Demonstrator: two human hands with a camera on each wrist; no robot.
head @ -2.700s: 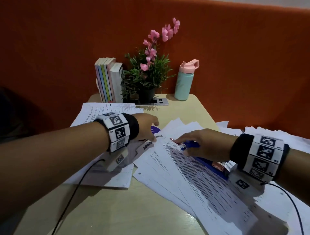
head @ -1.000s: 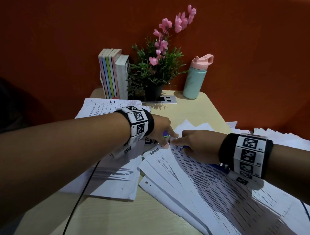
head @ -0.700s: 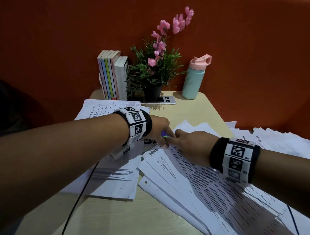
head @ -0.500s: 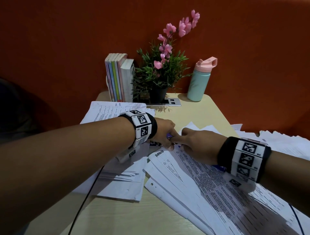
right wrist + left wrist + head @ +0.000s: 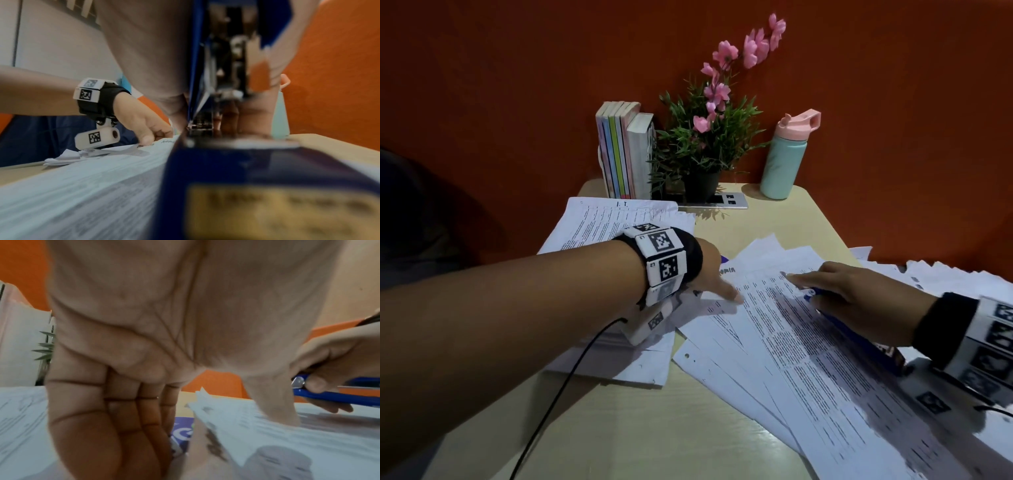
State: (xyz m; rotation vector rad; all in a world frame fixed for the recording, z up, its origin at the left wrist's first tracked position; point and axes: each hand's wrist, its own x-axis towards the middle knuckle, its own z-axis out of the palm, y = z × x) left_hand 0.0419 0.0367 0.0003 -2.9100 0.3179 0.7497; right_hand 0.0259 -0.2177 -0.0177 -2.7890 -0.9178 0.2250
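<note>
Head view: my left hand (image 5: 714, 270) lies flat, fingers straight, thumb pressing the top edge of the fanned sheets (image 5: 784, 342), which spread from the table's (image 5: 654, 428) centre toward 4 o'clock. My right hand (image 5: 859, 294) curls round the blue stapler (image 5: 859, 331), forefinger stretched along the top page. The stapler lies on those sheets at about 3 o'clock, its nose pointing toward 10.

I judge I am lining up a set of pages for stapling. The fan is loose, so the next move calls for squaring the upper corners flush under my thumb, then sliding that corner into the stapler's mouth before squeezing.

A second paper stack (image 5: 619, 219) sits at 9 o'clock. At 1 o'clock the teal bottle (image 5: 784, 164) has its pink lid on; I cannot tell what is inside. The black pot (image 5: 702, 185) at 12 holds a green plant with pink flowers.
</note>
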